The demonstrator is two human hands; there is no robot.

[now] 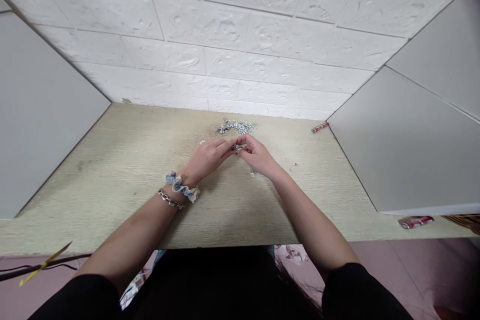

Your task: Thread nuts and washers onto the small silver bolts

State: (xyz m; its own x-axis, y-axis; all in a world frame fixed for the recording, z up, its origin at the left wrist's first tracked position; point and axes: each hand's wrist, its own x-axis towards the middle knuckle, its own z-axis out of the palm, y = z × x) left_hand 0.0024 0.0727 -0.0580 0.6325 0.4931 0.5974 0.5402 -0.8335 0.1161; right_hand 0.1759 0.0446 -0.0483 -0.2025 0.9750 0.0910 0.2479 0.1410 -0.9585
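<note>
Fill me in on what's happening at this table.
A person's left hand and right hand meet over the tabletop, holding a small metal piece between them. A cluster of metal fasteners lies just beyond the hands, toward the white wall. Another small piece lies near the right wrist.

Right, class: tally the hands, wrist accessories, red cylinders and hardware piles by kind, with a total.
Hands: 2, left hand and right hand
Scrunchie: 1
Bracelet: 1
Red cylinders: 2
Hardware pile: 1, pieces too small to count
Total: 7
</note>
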